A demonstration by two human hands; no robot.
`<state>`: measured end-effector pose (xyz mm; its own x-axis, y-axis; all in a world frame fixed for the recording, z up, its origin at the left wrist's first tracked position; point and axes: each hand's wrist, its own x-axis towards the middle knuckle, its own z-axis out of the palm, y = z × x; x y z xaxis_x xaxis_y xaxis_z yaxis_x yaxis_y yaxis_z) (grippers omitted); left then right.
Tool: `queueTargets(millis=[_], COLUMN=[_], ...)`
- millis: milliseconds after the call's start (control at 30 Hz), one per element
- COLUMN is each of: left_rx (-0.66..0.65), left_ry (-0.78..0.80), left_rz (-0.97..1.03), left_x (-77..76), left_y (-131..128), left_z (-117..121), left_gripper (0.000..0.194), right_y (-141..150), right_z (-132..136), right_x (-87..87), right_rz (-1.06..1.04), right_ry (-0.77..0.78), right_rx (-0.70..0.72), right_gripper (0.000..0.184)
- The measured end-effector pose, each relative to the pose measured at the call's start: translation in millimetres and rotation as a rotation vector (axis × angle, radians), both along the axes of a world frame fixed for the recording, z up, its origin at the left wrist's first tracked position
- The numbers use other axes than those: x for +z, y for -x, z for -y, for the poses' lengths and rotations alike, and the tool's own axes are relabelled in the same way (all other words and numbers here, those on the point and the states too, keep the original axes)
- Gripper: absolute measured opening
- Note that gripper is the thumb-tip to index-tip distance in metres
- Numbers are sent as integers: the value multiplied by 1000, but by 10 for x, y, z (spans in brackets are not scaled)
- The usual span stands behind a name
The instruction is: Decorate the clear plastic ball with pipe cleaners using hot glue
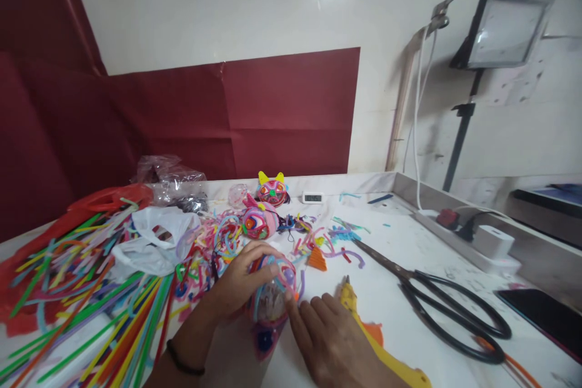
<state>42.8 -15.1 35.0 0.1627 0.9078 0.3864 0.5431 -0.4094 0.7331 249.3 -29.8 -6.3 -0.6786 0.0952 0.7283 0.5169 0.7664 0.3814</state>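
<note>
My left hand (248,276) is wrapped round a clear plastic ball (269,300) covered partly with pink, blue and purple pipe cleaners; a dark blue round spot sits at its near end. My right hand (325,330) is at the ball's right side, its index fingertip touching there beside a small orange piece (296,296). The other right fingers are curled and the thumb is hidden. A yellow glue gun (364,321) lies partly under my right hand and forearm. Just beyond the ball lies a finished-looking pipe-cleaner fish (260,222).
Long pipe cleaners (131,327) and a white plastic bag (152,239) spread over the left. Large black-handled scissors (409,279) lie at right, near a phone (541,318) and a power strip (493,264). At the back stand a yellow-eared decorated ball (273,191) and a small digital clock (313,197).
</note>
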Motion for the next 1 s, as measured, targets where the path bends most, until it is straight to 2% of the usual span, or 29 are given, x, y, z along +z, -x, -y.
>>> queueTargets(millis=[400, 500, 633, 800, 1000], left_rx=[-20, 0, -44, -48, -68], left_ry=[-6, -1, -14, -5, 92], left_rz=[-41, -37, -47, -43, -21], left_x=[60, 41, 15, 16, 25], left_y=[-57, -31, -3, 23, 70], left_z=[69, 63, 46, 36, 28], left_gripper=[25, 27, 26, 29, 37], right_y=[119, 88, 44, 54, 33], right_z=[-83, -85, -112, -167, -129], right_x=[-193, -164, -112, -128, -72], right_rz=[-189, -155, -56, -70, -78], right_ry=[-58, -48, -34, -49, -6], right_rx=[2, -1, 22, 38, 40], right_gripper=[31, 30, 27, 26, 28])
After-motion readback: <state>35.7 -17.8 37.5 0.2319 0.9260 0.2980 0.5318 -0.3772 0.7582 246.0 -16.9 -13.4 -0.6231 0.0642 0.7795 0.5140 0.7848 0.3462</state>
